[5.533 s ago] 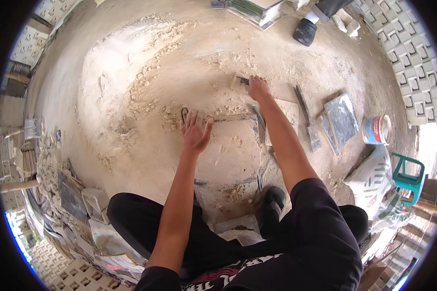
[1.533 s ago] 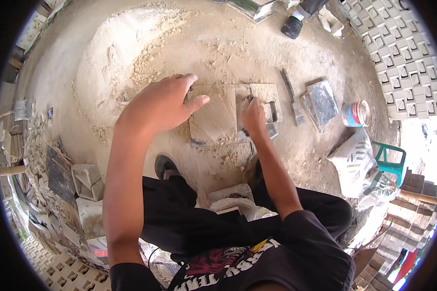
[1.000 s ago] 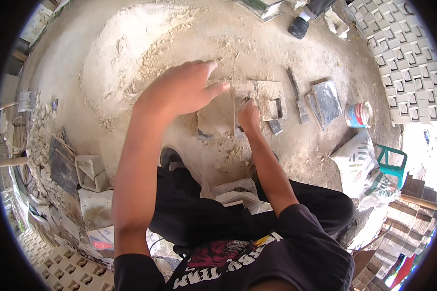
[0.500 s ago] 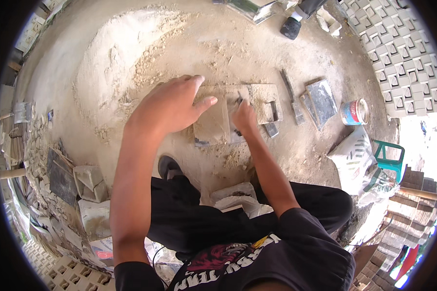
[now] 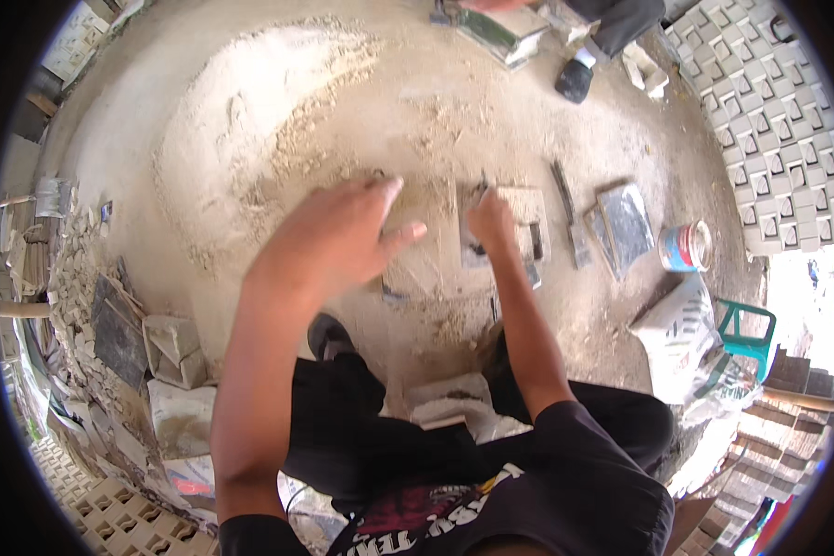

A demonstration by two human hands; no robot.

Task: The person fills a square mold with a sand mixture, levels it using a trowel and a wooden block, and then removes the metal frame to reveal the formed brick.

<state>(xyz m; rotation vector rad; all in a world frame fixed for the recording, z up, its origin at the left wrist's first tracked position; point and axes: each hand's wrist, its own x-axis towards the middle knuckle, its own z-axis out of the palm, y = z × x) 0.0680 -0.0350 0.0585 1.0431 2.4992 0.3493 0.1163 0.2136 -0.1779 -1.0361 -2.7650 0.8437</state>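
My left hand (image 5: 338, 236) hovers over the left part of the sandy work spot, with its thumb apart from the fingers and nothing in it. My right hand (image 5: 493, 221) is closed at a grey flat plate (image 5: 471, 208), apparently on a dark handle; the fingers hide most of the grip. Right beside that plate lies a flat, sand-covered block mould (image 5: 528, 204) with a rectangular opening. Under my left hand a dusty flat slab (image 5: 422, 273) rests on the ground, partly hidden.
A powder heap (image 5: 236, 111) spreads at the far left. Right of the mould lie a long flat metal tool (image 5: 571, 218), dark plates (image 5: 625, 218), a tin can (image 5: 684, 247), a white sack (image 5: 667, 338) and a green stool (image 5: 746, 334). Another person's foot (image 5: 574, 82) is at the far side.
My right hand and the grey plate have shifted slightly away from me and right relative to the mould. My left hand stays above the slab. The whole view has tilted a little.
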